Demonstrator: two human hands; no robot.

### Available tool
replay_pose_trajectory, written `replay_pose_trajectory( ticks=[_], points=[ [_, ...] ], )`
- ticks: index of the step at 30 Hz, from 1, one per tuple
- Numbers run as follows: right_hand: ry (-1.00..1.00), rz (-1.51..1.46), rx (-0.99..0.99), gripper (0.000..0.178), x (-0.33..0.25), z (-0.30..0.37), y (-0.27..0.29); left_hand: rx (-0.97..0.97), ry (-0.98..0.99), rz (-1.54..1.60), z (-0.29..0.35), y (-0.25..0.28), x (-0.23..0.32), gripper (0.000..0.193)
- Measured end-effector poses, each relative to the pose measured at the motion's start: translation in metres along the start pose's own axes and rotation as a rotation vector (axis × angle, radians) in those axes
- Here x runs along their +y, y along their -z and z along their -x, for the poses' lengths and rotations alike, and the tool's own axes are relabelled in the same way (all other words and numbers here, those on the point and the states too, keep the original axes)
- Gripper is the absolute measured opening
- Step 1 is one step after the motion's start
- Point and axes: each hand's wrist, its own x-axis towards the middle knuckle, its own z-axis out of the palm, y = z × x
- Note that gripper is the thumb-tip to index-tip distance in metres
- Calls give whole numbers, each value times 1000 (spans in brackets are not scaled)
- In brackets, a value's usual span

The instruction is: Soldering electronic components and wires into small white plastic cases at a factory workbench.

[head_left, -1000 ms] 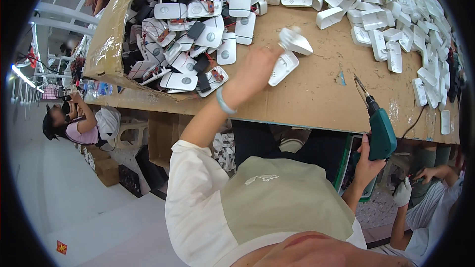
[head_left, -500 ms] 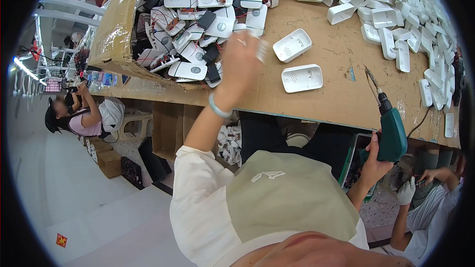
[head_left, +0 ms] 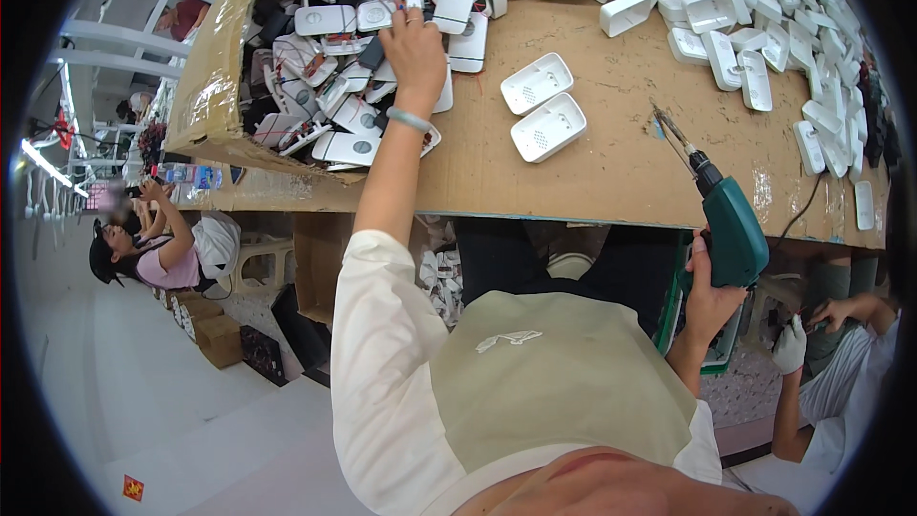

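My left hand [head_left: 415, 50] reaches over the heap of white plastic covers with wires and small boards [head_left: 355, 115], its fingers bent down among them. A small white piece shows at the fingertips, but what they grip is hidden. In my right hand [head_left: 712, 291] is a green soldering gun [head_left: 734, 229], held by its handle near the table's front edge. Its thin metal tip points up and left over the cardboard. Between the hands lie two white plastic housings, open side up: the farther housing [head_left: 537, 83] touches the nearer housing [head_left: 548, 127], which sits at a tilt.
A taped cardboard box wall [head_left: 215, 57] bounds the heap at the left. Many empty white housings [head_left: 712, 11] are piled at the back right. The gun's black cord [head_left: 800, 210] runs across the table's right side. Co-workers sit at far left and lower right.
My left hand has moved farther up and left, into the heap. The nearer housing now sits turned against the farther one. My right hand stays around the soldering gun.
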Motion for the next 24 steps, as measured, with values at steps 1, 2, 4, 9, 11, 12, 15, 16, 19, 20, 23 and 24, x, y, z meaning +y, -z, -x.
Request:
replay_pose_trajectory(
  ticks=[1, 2, 4, 9, 11, 12, 15, 16, 19, 20, 23, 24],
  points=[
    [-24, 0, 25, 17, 0, -1, -1, 19, 23, 137, 4, 11, 4, 10],
    [-29, 6, 38, 17, 2, -2, -1, 36, 48, 274, 9, 26, 10, 8],
    [-36, -31, 12, 17, 3, 0, 0, 91, 52, 434, 25, 57, 14, 12],
    [-41, 3, -22, 19, 5, -1, 0, 163, 212, 550, 49, 89, 3, 32],
    [-30, -1, -44, 18, 6, 0, -3, 98, 315, 371, 50, 98, -4, 37],
    [-20, 9, -48, 18, 5, 1, -3, -32, 389, 360, 57, 101, -7, 44],
    [-14, 17, -33, 20, 7, 3, 0, -548, 411, 54, 89, 117, 12, 58],
    [-25, 13, -10, 20, 7, 4, -1, -556, 343, 42, 102, 125, 18, 58],
    [-21, -9, -26, 20, 8, 0, -1, -461, 184, 1, 136, 118, 18, 50],
    [-16, -2, -51, 18, 6, -1, 0, -374, 141, 0, 143, 112, 13, 44],
    [-32, 0, -48, 19, 9, -1, -4, -267, 261, 19, 127, 111, 16, 37],
    [-33, 8, -40, 19, 5, 0, -3, -260, 369, 51, 115, 111, 21, 32]
  ],
)
